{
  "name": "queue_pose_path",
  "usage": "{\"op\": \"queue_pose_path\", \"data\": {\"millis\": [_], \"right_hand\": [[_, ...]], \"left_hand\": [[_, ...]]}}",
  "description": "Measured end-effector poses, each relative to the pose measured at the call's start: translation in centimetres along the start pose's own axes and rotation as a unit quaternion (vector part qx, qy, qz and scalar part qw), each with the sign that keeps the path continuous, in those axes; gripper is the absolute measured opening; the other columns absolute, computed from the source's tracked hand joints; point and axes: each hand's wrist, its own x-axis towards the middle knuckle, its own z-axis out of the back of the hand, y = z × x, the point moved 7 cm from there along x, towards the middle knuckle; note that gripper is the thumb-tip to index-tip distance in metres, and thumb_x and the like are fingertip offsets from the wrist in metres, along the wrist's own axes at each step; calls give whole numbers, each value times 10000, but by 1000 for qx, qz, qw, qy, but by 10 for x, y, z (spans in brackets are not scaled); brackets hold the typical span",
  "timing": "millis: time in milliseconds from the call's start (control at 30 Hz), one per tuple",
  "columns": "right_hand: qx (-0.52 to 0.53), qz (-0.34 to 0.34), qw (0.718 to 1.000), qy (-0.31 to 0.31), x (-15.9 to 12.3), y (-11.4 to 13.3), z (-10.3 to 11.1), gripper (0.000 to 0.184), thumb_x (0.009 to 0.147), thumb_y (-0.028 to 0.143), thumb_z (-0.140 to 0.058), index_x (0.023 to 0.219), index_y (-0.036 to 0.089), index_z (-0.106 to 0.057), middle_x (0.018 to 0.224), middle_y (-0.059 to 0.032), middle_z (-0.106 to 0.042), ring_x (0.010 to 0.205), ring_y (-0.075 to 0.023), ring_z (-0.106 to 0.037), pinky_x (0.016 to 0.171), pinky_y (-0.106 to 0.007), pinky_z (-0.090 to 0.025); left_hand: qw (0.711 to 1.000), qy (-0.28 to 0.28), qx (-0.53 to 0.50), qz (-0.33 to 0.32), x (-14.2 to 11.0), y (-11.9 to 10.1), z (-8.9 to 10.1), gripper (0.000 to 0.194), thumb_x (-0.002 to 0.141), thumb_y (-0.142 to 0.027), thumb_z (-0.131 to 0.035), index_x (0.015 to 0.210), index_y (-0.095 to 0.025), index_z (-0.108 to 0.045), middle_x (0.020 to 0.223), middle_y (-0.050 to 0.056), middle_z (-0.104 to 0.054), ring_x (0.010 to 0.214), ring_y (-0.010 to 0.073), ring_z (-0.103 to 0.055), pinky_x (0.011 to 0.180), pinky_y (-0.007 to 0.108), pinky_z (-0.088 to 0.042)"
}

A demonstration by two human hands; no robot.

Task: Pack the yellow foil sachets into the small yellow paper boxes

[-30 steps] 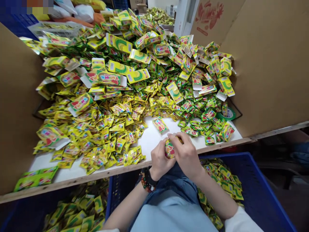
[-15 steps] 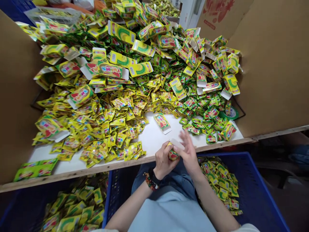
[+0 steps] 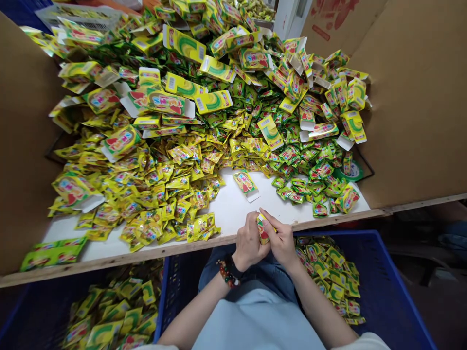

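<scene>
- Left hand [image 3: 249, 241]: sits just above the table's front edge, its fingers curled around the lower part of a small printed carton [image 3: 263, 229], grasping it firmly.
- Right hand [image 3: 282, 242]: touches the carton's right side, thumb and fingertips pressed against it; the index finger [image 3: 268, 217] lies extended along its upper edge. Grip on the carton, not released.
- Carton position: held upright between both hands, over the front of the table, its red and green print partly hidden by the fingers.
- Left wrist: a beaded bracelet [image 3: 227, 272] and a black band [image 3: 234, 266] are worn there.
- Nearest loose item: a flat printed carton [image 3: 245, 182] with a white flap lies on the white tabletop [image 3: 229, 206], ahead of the hands and apart from them.
- Main heap: yellow foil sachets [image 3: 164, 194] and green foil sachets [image 3: 306, 160] are piled across the table, mixed with yellow-green cartons [image 3: 215, 102].
- Enclosure: brown cardboard panels stand at left [image 3: 25, 121] and right [image 3: 412, 97] of the heap; a green-and-white tape roll [image 3: 350, 171] sits against the right panel.
- Table edge: a wooden strip [image 3: 146, 245] runs along the front.
- Below the table: blue plastic crates at left [image 3: 160, 301] and right [image 3: 386, 277] hold folded yellow-green boxes [image 3: 328, 277], on either side of the person's lap, which is covered by a pale blue apron [image 3: 255, 321].
</scene>
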Motion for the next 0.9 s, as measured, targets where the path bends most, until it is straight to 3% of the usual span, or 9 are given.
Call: {"op": "queue_pose_path", "data": {"millis": [133, 267, 367, 467, 567, 667, 733, 800, 900], "right_hand": [[-21, 25, 996, 83, 3, 7, 3, 346, 921, 377, -536, 1210, 251, -678, 1192, -29, -716, 1145, -279, -654, 1003, -456, -509], [-106, 67, 979, 162, -4, 14, 1, 415, 900, 337, -566, 1305, 262, -609, 1217, -58, -704, 1065, -270, -688, 939, -419, -543], [-149, 96, 973, 148, -10, 14, 0, 435, 868, 307, -596, 1298, 243, -619, 1155, -96, -727, 976, -278, -708, 879, -415, -561], [-86, 76, 989, 93, -11, 8, 8, 375, 872, 324, -589, 1233, 262, -665, 1059, -57, -757, 880, -249, -717, 813, -375, -580], [-11, 4, 1000, 21, -10, 1, 22, 460, 843, 358, -646, 1291, 257, -619, 917, -10, -765, 721, -190, -689, 687, -313, -590], [56, -32, 998, -6, -11, 4, 26, 661, 767, 330, -745, 1384, 239, -526, 720, 26, -727, 588, -147, -631, 589, -261, -570], [79, -23, 995, -49, -11, 8, 28, 683, 725, 309, -785, 1362, 237, -551, 683, 28, -720, 558, -141, -623, 550, -249, -557], [67, 2, 993, -101, -13, 10, 31, 558, 702, 304, -803, 1237, 231, -661, 766, -2, -754, 582, -143, -640, 545, -250, -554], [38, 36, 989, -142, -17, 8, 33, 344, 705, 299, -800, 1038, 222, -764, 867, -26, -779, 596, -136, -648, 544, -243, -548]], "left_hand": [[1000, -8, -10, -10, -2, 3, -3, 593, 782, -314, -522, 1326, -163, -340, 1086, 128, -564, 845, 231, -620, 660, 329, -521], [999, -10, -23, -21, -4, 5, -7, 551, 810, -323, -491, 1321, -169, -355, 1062, 122, -575, 847, 232, -617, 658, 331, -519], [999, 2, -43, -3, -3, 6, -3, 533, 795, -290, -494, 1303, -163, -398, 1087, 135, -580, 914, 249, -612, 730, 366, -529], [991, 56, -122, 27, 0, 5, 9, 591, 734, -304, -628, 1283, -167, -459, 1178, 136, -581, 1040, 269, -592, 882, 410, -517], [940, 148, -285, 115, -1, 8, 18, 530, 765, -417, -686, 1217, -169, -563, 1191, 111, -626, 1087, 262, -597, 948, 397, -505], [837, 219, -445, 230, -13, 7, 14, 514, 820, -561, -621, 1125, -148, -642, 1048, 92, -689, 897, 227, -663, 747, 331, -573], [791, 217, -502, 273, -19, 3, 9, 570, 784, -596, -656, 1130, -144, -648, 995, 84, -699, 786, 204, -671, 632, 295, -575], [778, 186, -525, 291, -21, 0, 7, 581, 768, -585, -685, 1144, -143, -648, 966, 79, -702, 742, 187, -669, 590, 274, -572], [788, 139, -519, 301, -21, -1, 7, 574, 762, -560, -705, 1147, -137, -654, 969, 83, -701, 754, 185, -663, 563, 260, -575]]}}
